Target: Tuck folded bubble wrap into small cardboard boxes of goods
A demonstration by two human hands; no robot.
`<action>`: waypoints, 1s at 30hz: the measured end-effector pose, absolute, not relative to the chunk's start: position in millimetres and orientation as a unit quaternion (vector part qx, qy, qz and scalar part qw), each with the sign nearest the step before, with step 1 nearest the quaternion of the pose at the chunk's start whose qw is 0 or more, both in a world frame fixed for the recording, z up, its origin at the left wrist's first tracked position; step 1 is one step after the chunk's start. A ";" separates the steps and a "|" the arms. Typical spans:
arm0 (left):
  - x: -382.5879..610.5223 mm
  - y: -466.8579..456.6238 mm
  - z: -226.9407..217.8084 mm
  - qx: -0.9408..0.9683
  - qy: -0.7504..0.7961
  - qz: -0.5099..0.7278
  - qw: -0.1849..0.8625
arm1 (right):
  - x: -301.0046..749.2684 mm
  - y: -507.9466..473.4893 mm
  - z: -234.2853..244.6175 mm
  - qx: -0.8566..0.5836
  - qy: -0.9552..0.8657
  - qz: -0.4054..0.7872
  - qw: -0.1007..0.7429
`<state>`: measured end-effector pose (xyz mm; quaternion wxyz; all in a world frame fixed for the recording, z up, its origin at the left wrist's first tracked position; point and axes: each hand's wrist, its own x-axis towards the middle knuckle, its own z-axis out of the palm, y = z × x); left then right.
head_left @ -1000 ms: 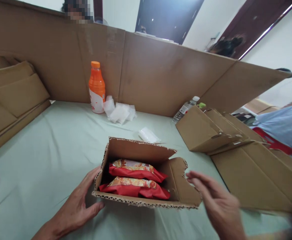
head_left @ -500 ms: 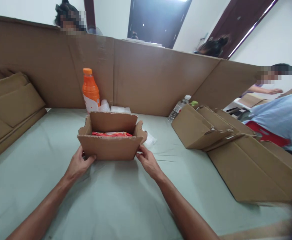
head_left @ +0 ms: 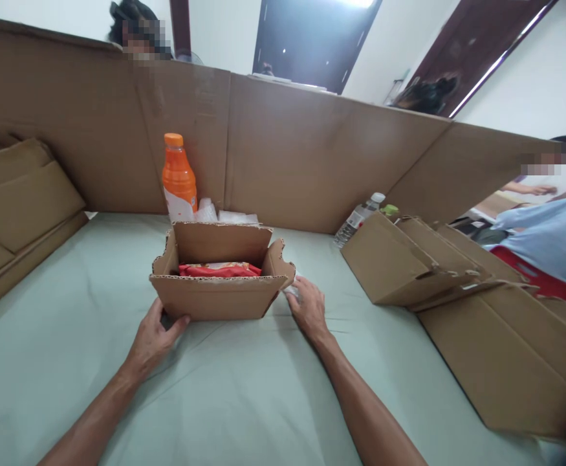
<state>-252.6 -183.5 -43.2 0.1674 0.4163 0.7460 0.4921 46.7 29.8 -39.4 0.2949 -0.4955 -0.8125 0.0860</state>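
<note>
A small open cardboard box stands on the pale green cloth in front of me. Red snack packets lie inside it. My left hand rests at the box's lower left corner, thumb against the front wall, fingers curled. My right hand lies just right of the box, its fingers bent over a small white packet on the cloth.
An orange drink bottle and white packets stand behind the box by a tall cardboard wall. Flattened cartons and a clear water bottle lie to the right; stacked cardboard on the left. Other people work beyond.
The box went from close and tilted towards me to upright farther out. My right hand left the box's right corner and moved onto the white packet beside it.
</note>
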 end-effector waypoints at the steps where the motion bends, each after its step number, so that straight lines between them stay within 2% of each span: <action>1: -251.8 -183.7 -42.8 0.416 0.750 0.488 0.165 | 47.9 30.7 -39.3 -0.496 -0.811 0.087 0.299; 6: -248.3 -184.6 -39.5 0.409 0.750 0.494 0.163 | 84.5 -7.4 -21.3 -0.476 -0.825 0.091 0.290; 12: -241.4 -183.5 -35.4 0.391 0.754 0.498 0.175 | 121.7 -79.8 23.7 -0.366 -0.887 0.221 0.175; 16: -238.1 -184.0 -36.1 0.392 0.748 0.514 0.153 | 89.0 -77.4 40.2 -0.396 -0.850 0.257 0.233; 23: -247.6 -170.5 -32.8 0.406 0.727 0.538 0.131 | 7.5 -46.0 25.3 -0.383 -0.821 0.342 0.250; 30: -256.0 -153.2 -42.0 0.373 0.723 0.566 0.137 | 35.6 -29.6 14.8 -0.418 -0.831 0.278 0.239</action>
